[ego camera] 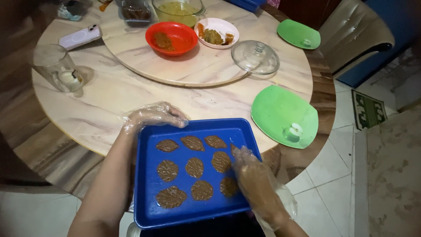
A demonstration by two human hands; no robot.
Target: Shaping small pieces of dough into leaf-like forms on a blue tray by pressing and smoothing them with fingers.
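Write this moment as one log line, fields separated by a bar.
left hand: gloved, grips far rim of blue tray | right hand: gloved, rests on brown patties | tray at table edge

We're looking down from the head camera, steep and close over the blue tray (193,175) at our lap, facing forward across the round counter (109,101) toward the far chair (355,35). One view only.

Glossy blue plastic tray (151,210), clear crinkled plastic gloves on both hands, polished marble-look table (109,96).
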